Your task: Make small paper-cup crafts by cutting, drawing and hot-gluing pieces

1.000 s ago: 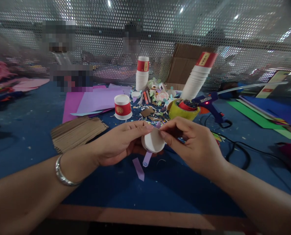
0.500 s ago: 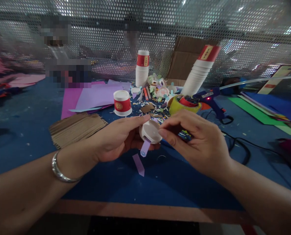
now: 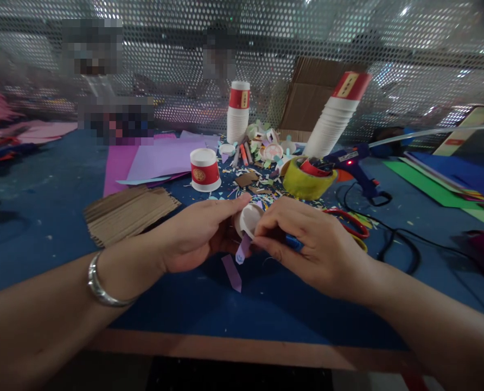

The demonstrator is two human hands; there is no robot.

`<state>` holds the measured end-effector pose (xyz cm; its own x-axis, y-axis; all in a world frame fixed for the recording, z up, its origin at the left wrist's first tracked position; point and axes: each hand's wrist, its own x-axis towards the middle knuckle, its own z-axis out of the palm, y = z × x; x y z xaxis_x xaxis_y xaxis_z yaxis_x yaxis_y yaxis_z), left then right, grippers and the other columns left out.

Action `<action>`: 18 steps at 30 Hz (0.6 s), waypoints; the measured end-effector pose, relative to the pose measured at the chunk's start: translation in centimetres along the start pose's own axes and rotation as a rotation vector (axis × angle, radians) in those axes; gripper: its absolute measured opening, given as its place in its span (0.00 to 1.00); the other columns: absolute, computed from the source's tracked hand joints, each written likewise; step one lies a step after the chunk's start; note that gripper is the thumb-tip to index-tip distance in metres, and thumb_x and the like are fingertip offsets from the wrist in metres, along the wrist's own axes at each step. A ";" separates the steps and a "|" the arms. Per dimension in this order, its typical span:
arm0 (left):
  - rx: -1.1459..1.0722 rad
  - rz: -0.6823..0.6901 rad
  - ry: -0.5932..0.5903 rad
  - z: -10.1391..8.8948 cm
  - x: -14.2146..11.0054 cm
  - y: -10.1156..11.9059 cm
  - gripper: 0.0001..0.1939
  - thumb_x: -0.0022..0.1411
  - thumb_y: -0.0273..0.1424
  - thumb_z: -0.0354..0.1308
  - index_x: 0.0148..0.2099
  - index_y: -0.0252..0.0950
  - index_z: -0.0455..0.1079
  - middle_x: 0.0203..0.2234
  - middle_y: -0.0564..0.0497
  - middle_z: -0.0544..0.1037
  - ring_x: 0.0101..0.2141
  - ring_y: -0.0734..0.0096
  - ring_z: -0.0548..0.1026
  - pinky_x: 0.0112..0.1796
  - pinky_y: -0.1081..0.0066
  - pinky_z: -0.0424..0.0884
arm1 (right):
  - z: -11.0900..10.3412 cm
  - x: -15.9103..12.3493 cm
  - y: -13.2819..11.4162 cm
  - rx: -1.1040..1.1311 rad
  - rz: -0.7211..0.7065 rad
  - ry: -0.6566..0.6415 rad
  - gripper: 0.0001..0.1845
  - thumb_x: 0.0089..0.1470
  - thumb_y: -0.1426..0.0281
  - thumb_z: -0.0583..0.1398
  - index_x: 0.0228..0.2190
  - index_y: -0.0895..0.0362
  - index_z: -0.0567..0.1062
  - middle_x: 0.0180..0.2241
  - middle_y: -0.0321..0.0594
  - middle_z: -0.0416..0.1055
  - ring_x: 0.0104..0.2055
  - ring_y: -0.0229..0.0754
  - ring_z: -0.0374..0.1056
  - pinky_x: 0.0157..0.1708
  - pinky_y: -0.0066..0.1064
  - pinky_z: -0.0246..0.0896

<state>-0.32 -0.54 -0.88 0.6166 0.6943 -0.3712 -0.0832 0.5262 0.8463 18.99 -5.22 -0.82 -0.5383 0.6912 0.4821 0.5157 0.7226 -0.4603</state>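
My left hand [image 3: 199, 232] holds a small white paper cup piece [image 3: 248, 218] above the blue table, fingers closed round it. A lilac paper strip [image 3: 242, 247] hangs from the cup's lower edge. My right hand [image 3: 307, 244] has its fingers pressed on the cup's lower rim and the top of that strip, covering part of the cup. Another lilac strip [image 3: 231, 272] lies on the table just below the hands. A silver bracelet [image 3: 96, 283] circles my left wrist.
Behind the hands: a red-banded cup [image 3: 205, 170], two cup stacks [image 3: 237, 112] [image 3: 333, 123], yellow tape roll [image 3: 306, 182], blue glue gun [image 3: 358, 163] with black cord [image 3: 394, 245], red-handled scissors [image 3: 350, 221], cardboard strips [image 3: 128, 212], purple sheets [image 3: 156, 160], paper scraps. Mesh screen at the back.
My right hand has slid left and down over the cup, now covering its lower rim and the strip's top. The cup is tilted more and shows less.
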 end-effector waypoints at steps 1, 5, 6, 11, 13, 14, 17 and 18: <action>-0.010 -0.008 0.008 0.1 0.0 0.0 0.21 0.70 0.40 0.54 0.30 0.31 0.74 0.22 0.50 0.77 0.21 0.75 0.74 0.25 0.76 0.71 | 0.0 0.0 0.0 0.001 -0.008 -0.015 0.05 0.63 0.72 0.59 0.33 0.57 0.72 0.32 0.38 0.70 0.37 0.39 0.65 0.39 0.30 0.61; 0.002 -0.026 0.002 0.4 -0.1 0.0 0.24 0.72 0.39 0.50 0.28 0.31 0.73 0.20 0.51 0.76 0.20 0.77 0.72 0.24 0.77 0.70 | 0.0 0.0 0.0 0.022 -0.042 -0.051 0.05 0.63 0.74 0.58 0.33 0.59 0.72 0.33 0.39 0.70 0.37 0.37 0.64 0.40 0.29 0.60; 0.015 -0.027 -0.011 0.5 -0.1 0.0 0.24 0.72 0.39 0.50 0.28 0.31 0.73 0.20 0.51 0.76 0.20 0.77 0.72 0.24 0.77 0.70 | 0.0 0.0 0.0 0.028 -0.048 -0.059 0.05 0.63 0.74 0.58 0.33 0.59 0.72 0.33 0.39 0.70 0.37 0.37 0.64 0.40 0.29 0.60; 0.042 -0.056 0.024 0.8 -0.3 0.0 0.22 0.71 0.39 0.53 0.29 0.31 0.74 0.22 0.51 0.76 0.22 0.77 0.73 0.26 0.77 0.70 | -0.2 -0.1 -0.4 0.069 -0.062 -0.105 0.05 0.64 0.75 0.57 0.33 0.60 0.70 0.34 0.40 0.69 0.37 0.37 0.63 0.40 0.28 0.60; 0.038 -0.081 0.052 1.0 -0.3 0.1 0.22 0.71 0.39 0.52 0.29 0.30 0.74 0.22 0.51 0.76 0.22 0.77 0.73 0.26 0.77 0.71 | -0.3 -0.1 -0.4 0.079 -0.053 -0.123 0.06 0.64 0.75 0.56 0.33 0.60 0.70 0.34 0.41 0.70 0.37 0.37 0.63 0.41 0.28 0.59; 0.038 -0.090 0.060 1.1 -0.4 0.1 0.23 0.72 0.39 0.51 0.28 0.30 0.74 0.22 0.51 0.76 0.22 0.77 0.73 0.26 0.77 0.71 | -0.3 0.0 -0.5 0.084 -0.047 -0.132 0.06 0.64 0.75 0.56 0.33 0.60 0.70 0.34 0.40 0.70 0.37 0.37 0.63 0.41 0.28 0.59; 0.046 -0.102 0.066 1.3 -0.4 0.2 0.23 0.71 0.39 0.52 0.28 0.30 0.74 0.21 0.51 0.76 0.21 0.77 0.73 0.25 0.76 0.71 | -0.4 0.0 -0.5 0.098 -0.048 -0.144 0.05 0.64 0.75 0.57 0.33 0.60 0.70 0.34 0.40 0.70 0.37 0.36 0.63 0.41 0.27 0.59; 0.048 -0.104 0.059 1.3 -0.4 0.2 0.23 0.71 0.40 0.52 0.28 0.30 0.74 0.21 0.50 0.76 0.21 0.77 0.73 0.25 0.76 0.72 | -0.4 0.0 -0.5 0.099 -0.053 -0.146 0.05 0.64 0.76 0.57 0.33 0.60 0.69 0.34 0.39 0.70 0.37 0.35 0.63 0.41 0.26 0.59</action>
<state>0.43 -1.41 -0.07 0.5728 0.6657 -0.4783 0.0171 0.5737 0.8189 19.02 -5.57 -0.25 -0.6578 0.6397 0.3975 0.4199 0.7497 -0.5115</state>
